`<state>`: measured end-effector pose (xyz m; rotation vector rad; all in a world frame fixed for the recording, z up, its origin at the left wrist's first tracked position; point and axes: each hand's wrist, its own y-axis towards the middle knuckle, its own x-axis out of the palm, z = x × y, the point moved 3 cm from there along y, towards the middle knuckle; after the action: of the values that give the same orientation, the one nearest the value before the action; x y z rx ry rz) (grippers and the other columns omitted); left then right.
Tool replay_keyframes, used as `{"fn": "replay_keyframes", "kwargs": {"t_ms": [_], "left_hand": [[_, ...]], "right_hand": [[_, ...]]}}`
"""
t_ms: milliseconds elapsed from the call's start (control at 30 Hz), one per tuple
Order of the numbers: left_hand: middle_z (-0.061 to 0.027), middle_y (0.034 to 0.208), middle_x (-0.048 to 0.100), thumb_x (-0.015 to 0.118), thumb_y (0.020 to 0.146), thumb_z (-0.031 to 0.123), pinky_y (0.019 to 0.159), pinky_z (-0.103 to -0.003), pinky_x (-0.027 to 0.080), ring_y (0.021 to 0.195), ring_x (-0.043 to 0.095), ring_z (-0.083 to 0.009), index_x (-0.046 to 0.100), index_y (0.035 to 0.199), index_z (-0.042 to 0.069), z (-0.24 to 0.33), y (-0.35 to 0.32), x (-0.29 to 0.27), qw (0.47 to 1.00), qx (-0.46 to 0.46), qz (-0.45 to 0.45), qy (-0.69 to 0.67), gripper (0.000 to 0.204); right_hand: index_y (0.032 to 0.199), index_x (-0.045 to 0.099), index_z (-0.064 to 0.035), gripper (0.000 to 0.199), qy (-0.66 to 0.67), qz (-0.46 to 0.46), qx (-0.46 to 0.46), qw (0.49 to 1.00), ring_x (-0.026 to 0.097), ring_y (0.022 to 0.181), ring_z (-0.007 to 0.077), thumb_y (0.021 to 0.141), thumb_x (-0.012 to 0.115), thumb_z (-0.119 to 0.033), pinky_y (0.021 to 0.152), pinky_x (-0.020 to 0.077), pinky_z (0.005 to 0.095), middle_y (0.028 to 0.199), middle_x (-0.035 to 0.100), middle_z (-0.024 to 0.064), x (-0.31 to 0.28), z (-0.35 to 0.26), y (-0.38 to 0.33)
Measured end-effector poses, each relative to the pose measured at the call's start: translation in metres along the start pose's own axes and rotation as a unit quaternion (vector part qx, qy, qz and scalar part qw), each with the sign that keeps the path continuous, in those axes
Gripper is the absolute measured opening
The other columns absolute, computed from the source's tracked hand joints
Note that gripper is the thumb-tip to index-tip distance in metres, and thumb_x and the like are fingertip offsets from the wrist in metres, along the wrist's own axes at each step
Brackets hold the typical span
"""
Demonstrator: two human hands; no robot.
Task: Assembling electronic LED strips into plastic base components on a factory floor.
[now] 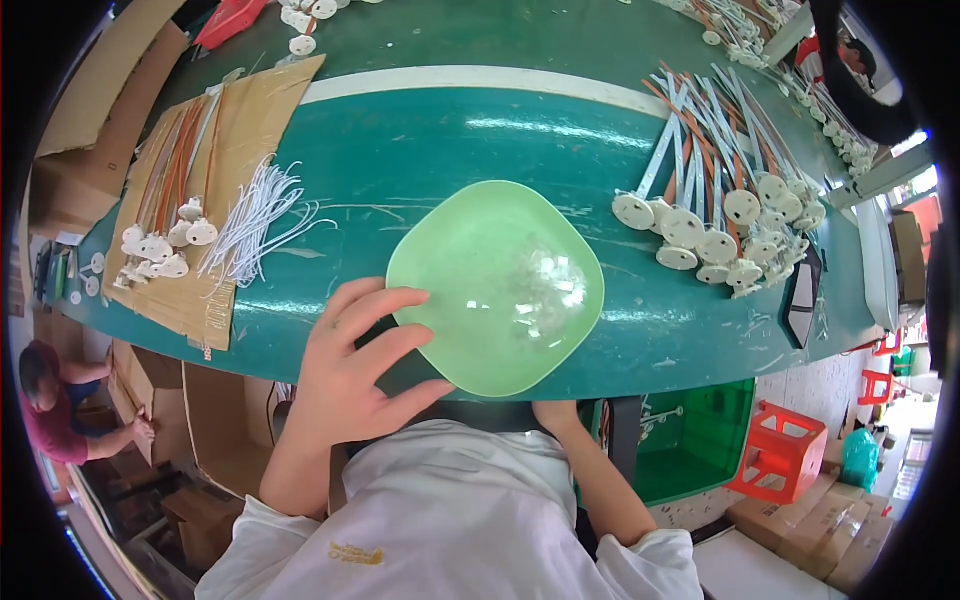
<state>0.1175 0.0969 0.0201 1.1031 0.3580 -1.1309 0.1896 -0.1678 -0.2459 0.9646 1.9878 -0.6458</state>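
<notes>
The light-green, rounded-square plastic dish [440,245] lies on the glossy green tabletop [400,140], right of the left hand [352,372], whose spread fingers overlap its rim; the right hand [553,410], apart, is mostly hidden nearer the body, grip unclear.

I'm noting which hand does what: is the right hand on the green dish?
No, the left hand is at the green dish's left rim, while the right forearm leads under the table's edge.
</notes>
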Motion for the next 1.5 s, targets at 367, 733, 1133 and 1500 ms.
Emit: {"fn": "replay_keyframes", "kwargs": {"t_ms": [367,733,1133,1500], "left_hand": [[-0.0106,0.117,0.064,0.087,0.056,0.026,0.076,-0.043,0.050,0.095,0.058,-0.0367,0.066,0.090,0.007,-0.001,-0.001,-0.002,1.000,-0.008,-0.010,0.005,0.044],[-0.0123,0.115,0.063,0.088,0.060,0.027,0.075,-0.044,0.050,0.094,0.059,-0.0359,0.066,0.092,0.006,0.008,0.005,0.000,0.999,0.004,0.047,0.001,0.044],[-0.0071,0.081,0.059,0.070,0.082,0.033,0.067,-0.038,0.049,0.077,0.062,-0.0252,0.062,0.081,0.008,0.050,-0.078,0.161,0.931,0.068,-0.360,-0.010,0.026],[-0.0089,0.083,0.060,0.059,0.082,0.018,0.069,-0.040,0.053,0.081,0.064,-0.0270,0.060,0.086,0.008,0.061,-0.097,0.186,0.905,0.065,-0.417,-0.058,0.011]], "right_hand": [[0.136,0.053,-0.0062,0.045,0.286,0.097,0.096,0.948,0.051,0.127,0.0335,0.100,0.045,-0.033,0.106,0.0393,0.0469,0.139,0.053,0.0188,0.055,0.056,0.005],[0.132,0.056,-0.0073,0.046,-0.212,0.004,0.047,0.976,0.052,0.122,0.0449,0.093,0.053,-0.033,0.103,0.0379,0.0620,0.134,0.054,0.0235,0.041,0.050,0.008],[0.115,0.066,-0.0030,0.030,-0.085,-0.083,0.240,0.963,0.067,0.101,0.0412,0.091,0.055,-0.018,0.080,0.0568,0.0476,0.117,0.066,0.0207,0.045,0.060,0.005],[0.095,0.063,0.0040,0.019,-0.007,0.087,0.003,0.996,0.063,0.077,0.0505,0.086,0.051,-0.008,0.069,0.0530,0.0548,0.090,0.065,0.0303,-0.018,0.011,0.001]]}}
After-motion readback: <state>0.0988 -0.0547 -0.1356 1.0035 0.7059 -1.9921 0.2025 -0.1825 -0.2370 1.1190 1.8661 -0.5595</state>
